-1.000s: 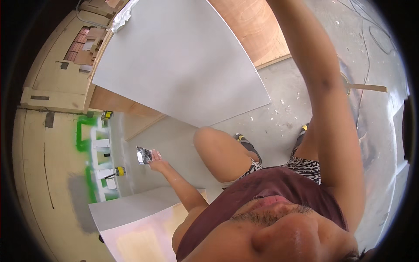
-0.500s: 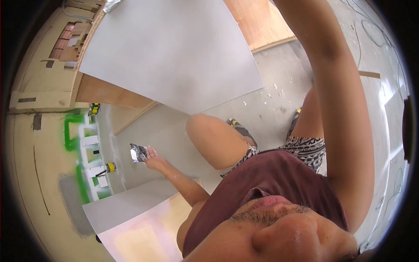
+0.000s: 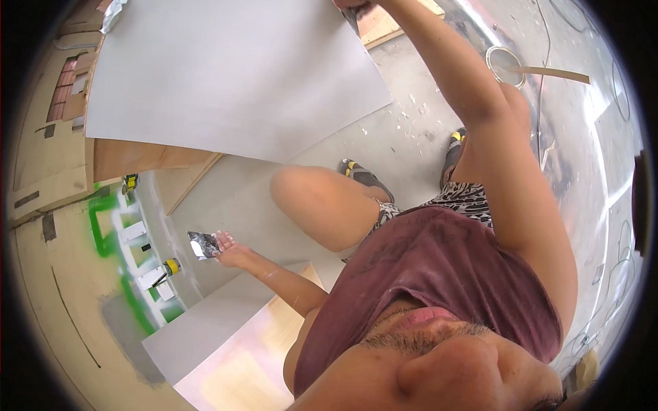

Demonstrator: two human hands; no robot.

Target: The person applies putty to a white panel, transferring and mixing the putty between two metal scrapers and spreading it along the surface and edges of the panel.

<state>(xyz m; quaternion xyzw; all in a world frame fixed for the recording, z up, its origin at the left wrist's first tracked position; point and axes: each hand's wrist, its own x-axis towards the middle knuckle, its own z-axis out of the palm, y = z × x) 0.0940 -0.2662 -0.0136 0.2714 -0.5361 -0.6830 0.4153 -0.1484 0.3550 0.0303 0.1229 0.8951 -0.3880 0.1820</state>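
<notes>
My left hand (image 3: 233,249) is stretched out low on the left, its whitened fingers closed on the edge of a flat dark square plate (image 3: 201,245). White smears and a bright patch show on the plate. At the top edge of the picture my right hand (image 3: 354,4) is partly cut off. It is closed over a grey blade-like piece that I cannot make out well, against the right side of a large pale grey panel (image 3: 233,75). The panel's surface looks smooth, with a soft shadow near that hand.
Bare wood boards (image 3: 188,181) stand under the panel. A second grey-topped wooden piece (image 3: 205,335) is by my left elbow. Yellow-and-black tools (image 3: 171,266) and white blocks lie by green paint at the left. Cables, a ring (image 3: 506,66) and a strip (image 3: 558,73) are on the right floor.
My right arm has swung down and left, bringing its hand into view at the panel. The view has shifted a little; my left hand still holds the plate.
</notes>
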